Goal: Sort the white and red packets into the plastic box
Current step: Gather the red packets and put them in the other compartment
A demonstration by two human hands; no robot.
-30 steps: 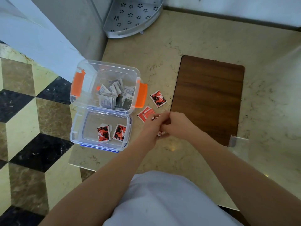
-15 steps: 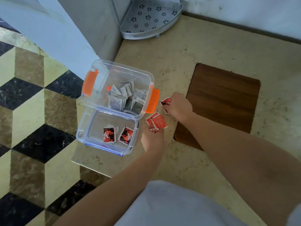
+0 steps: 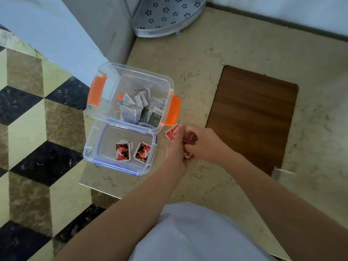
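Right hand (image 3: 202,143) back beside left hand (image 3: 177,149), red packets (image 3: 189,138) between.

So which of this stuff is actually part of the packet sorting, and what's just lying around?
Part of the job:
plastic box holding white packets
shallow tray holding two red packets
red packets beside both hands
left hand
right hand

Just lying about:
wooden board
metal corner shelf
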